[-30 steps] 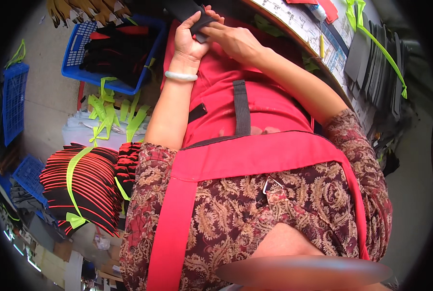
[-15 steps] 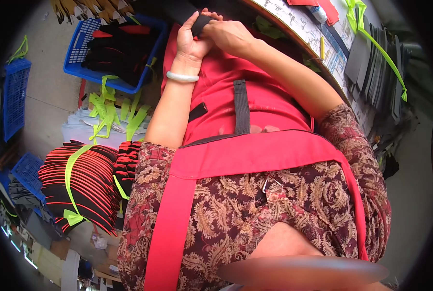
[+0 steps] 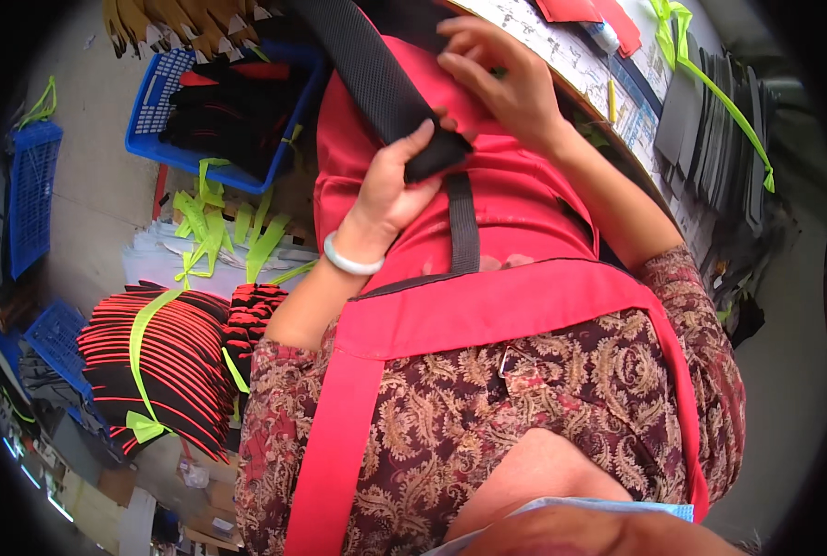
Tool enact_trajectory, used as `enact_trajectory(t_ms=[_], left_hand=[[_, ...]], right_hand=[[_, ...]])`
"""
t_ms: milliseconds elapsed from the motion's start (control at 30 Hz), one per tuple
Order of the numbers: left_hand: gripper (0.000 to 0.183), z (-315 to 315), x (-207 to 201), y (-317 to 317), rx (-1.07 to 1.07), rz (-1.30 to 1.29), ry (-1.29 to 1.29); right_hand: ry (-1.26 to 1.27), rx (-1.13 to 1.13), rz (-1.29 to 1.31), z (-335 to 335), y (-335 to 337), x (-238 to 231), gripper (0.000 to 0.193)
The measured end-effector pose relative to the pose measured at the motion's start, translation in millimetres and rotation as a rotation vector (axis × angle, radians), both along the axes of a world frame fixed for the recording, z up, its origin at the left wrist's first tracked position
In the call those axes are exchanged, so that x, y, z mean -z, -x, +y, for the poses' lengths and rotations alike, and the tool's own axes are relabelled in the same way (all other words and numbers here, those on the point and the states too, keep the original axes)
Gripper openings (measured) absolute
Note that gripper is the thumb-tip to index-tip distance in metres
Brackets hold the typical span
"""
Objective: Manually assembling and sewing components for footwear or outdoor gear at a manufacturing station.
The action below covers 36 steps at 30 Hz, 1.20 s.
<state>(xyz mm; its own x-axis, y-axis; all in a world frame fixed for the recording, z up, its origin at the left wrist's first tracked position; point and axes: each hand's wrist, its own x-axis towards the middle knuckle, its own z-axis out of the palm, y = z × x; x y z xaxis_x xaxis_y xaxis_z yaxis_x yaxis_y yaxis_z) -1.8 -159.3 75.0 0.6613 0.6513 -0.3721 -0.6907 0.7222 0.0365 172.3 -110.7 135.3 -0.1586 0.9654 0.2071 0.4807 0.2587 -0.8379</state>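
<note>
A long black strip of textured, fabric-like material (image 3: 369,74) runs from the top edge down over my lap. My left hand (image 3: 390,190), with a pale bangle (image 3: 351,262) at its wrist, is closed around the strip's near end. The thumb lies on top and the end looks folded over. To the right, near the table edge, my right hand (image 3: 515,88) is raised off the strip. Its fingers are partly stretched and apart, with nothing seen in them. Beneath both hands spreads a red apron (image 3: 524,218) with a dark strap (image 3: 461,222).
A blue basket (image 3: 133,139) with black and red pieces stands at the left. Nearer lies a stack of black, red-edged pieces (image 3: 163,361) tied with a lime strip. At the right, a table (image 3: 515,23) bears tied grey sheets (image 3: 710,139). Brown pieces (image 3: 172,23) hang at the upper left.
Both hands were together at the top on a dark piece. My left hand has come nearer my body, bringing the strip's end along. My right hand has let go and moved right.
</note>
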Motion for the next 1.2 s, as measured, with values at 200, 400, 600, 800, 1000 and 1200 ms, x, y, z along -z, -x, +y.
enact_trajectory(t_ms=[200,400,600,800,1000,1200], left_hand=[[0.027,-17.9,-27.7,-6.7,0.171,0.154,-0.298],[0.024,5.2,-33.9,0.7,0.252,0.166,-0.507],[0.022,-21.6,-49.6,-20.9,0.682,0.09,-0.622],[0.035,47.2,-50.5,-15.0,0.023,0.436,-0.624],[0.047,35.3,-38.1,-36.2,0.435,0.855,-0.988],[0.026,48.5,-16.7,-13.0,0.238,0.511,-0.695]], right_hand=[[0.976,-0.132,0.561,25.8,34.9,-2.8,0.053],[0.702,-0.298,0.661,34.5,43.3,-45.9,0.033],[0.311,0.285,0.938,116.2,-38.1,-71.8,0.034],[0.601,0.062,0.655,95.5,-27.5,-92.3,0.029],[0.479,0.206,0.472,86.0,-4.9,-90.6,0.022],[0.693,-0.052,0.616,90.8,-15.7,-55.3,0.03]])
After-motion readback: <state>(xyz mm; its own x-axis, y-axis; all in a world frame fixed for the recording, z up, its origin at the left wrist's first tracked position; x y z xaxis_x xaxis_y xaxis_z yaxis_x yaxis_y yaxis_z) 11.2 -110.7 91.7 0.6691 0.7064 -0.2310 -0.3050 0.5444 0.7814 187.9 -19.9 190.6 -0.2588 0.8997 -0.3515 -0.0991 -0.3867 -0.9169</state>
